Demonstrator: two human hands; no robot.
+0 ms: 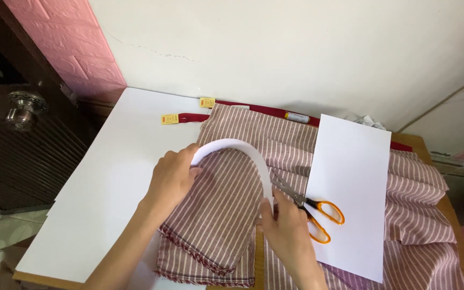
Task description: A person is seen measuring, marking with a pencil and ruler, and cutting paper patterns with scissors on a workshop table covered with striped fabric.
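My 2 hands are closest to me: my left hand (172, 177) pinches the left end of the curved white paper strip (243, 153), and my right hand (288, 228) presses its right end down, fingers closed on it. The strip arches over the folded striped cloth (216, 215) lying on the white desk (103, 177). Just beyond my right hand sit the orange-handled scissors (310, 209) on a white paper sheet (350, 182). I judge the loose strip could slide on the cloth's folds, skewing its outline. Further back lie 2 yellow tags (169, 118).
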